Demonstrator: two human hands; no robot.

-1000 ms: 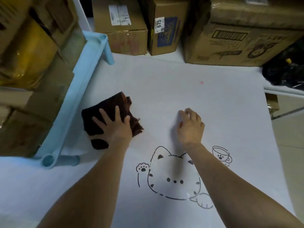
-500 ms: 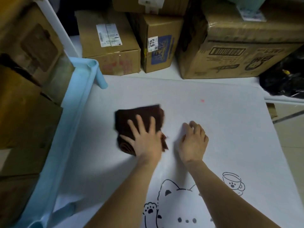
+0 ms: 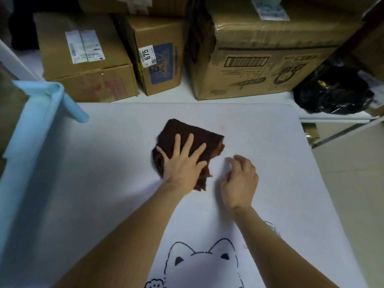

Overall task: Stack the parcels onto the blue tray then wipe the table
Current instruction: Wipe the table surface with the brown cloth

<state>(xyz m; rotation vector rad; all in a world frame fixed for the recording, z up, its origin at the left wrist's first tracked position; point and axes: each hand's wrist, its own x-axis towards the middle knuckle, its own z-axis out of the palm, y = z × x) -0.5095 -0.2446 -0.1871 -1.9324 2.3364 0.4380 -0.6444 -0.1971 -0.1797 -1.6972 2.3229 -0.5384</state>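
The left hand [image 3: 184, 163] presses flat, fingers spread wide, on one brown cloth [image 3: 188, 142]. At its 3 o'clock, the right hand [image 3: 239, 181] rests curled and empty on the white surface [image 3: 104, 183]. Three cardboard boxes [image 3: 83, 59] stand at 12 o'clock.

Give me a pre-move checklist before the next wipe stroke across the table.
1. Brown cloth flat under left hand: ok.
2. Right hand clear of the cloth: ok, beside it and apart.
3. Pink speck wiped: not ok, it shows just beyond the cloth.
4. Table around the cloth free of parcels: ok.
5. Parcels stacked on the blue tray: cannot tell, mostly out of view.
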